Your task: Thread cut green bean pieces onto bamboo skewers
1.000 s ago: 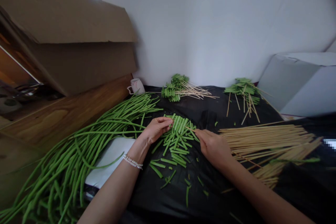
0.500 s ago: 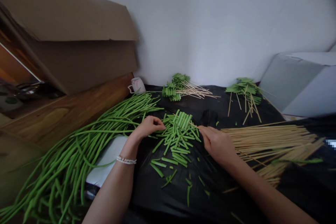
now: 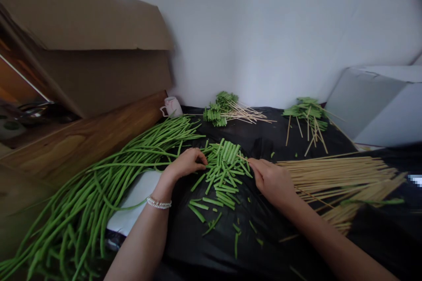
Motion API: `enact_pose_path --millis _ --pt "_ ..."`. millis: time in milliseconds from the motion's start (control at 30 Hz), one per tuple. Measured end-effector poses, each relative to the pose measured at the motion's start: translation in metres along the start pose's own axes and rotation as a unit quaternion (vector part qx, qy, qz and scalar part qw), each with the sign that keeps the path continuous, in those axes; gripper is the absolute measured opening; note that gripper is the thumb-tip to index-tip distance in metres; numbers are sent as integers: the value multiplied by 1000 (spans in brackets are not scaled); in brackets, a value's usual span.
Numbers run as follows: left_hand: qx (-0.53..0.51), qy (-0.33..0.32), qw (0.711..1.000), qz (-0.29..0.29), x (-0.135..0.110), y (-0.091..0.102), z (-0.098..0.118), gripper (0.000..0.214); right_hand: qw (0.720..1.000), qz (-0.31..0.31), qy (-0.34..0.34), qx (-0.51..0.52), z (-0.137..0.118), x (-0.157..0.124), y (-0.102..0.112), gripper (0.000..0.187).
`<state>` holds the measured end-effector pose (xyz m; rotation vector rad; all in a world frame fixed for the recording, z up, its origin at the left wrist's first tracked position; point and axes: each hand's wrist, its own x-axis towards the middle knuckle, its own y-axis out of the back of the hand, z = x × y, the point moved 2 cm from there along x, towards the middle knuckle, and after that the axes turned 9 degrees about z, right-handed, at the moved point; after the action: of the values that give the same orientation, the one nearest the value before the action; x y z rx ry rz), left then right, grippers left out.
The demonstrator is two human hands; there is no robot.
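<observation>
Containers first, all placed from the heap of cut beans [image 3: 224,175]: white mug [image 3: 173,107] beyond it to the left, inside too small to tell; big cardboard box [image 3: 99,66] farther left, a flap hanging down its side, contents hidden; pale box [image 3: 372,105] beyond to the right, contents also hidden. Left hand [image 3: 201,160] at the heap's left edge, fingers curled in, thumb close to the fingertips; cannot tell whether a piece is pinched. Right hand [image 3: 252,163] just right of the heap, closed on a thin skewer [image 3: 243,158], tip pointing left at a row of side-by-side pieces [image 3: 231,152] on the heap's far part. Long whole beans [image 3: 138,153] sprawl left of the heap, partly over a white slab [image 3: 135,202]; loose skewers [image 3: 332,173] spread to its right, behind the right wrist. Beyond the heap, near the wall [image 3: 263,39], skewered bundles [image 3: 216,114]; more bundles [image 3: 306,109] beyond and right. Black sheet [image 3: 191,246] underneath, its far edge near the wall; on the heap's near side it stretches between the forearms, strewn with stray bits.
</observation>
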<state>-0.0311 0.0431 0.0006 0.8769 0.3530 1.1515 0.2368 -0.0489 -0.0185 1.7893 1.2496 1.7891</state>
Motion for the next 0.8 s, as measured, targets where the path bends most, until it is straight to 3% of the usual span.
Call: enact_pose_path --millis 167,300,400,533,667,800 --pt "-107 62 988 96 4 1 4 17 1000 9 2 3 1 -1 0 31" --pt "-297 159 928 157 5 -5 11 33 1000 20 10 19 -1 -1 2 31" --pt "-422 216 870 133 6 -13 14 37 999 23 18 31 -4 -1 3 32" --pt "-517 230 819 96 7 -19 17 35 999 23 26 39 -5 -2 3 32" --pt "-553 242 793 85 6 -19 20 28 998 25 31 44 -5 -2 2 30" --pt "-557 243 790 83 6 -19 21 24 998 30 35 48 -5 -1 2 30"
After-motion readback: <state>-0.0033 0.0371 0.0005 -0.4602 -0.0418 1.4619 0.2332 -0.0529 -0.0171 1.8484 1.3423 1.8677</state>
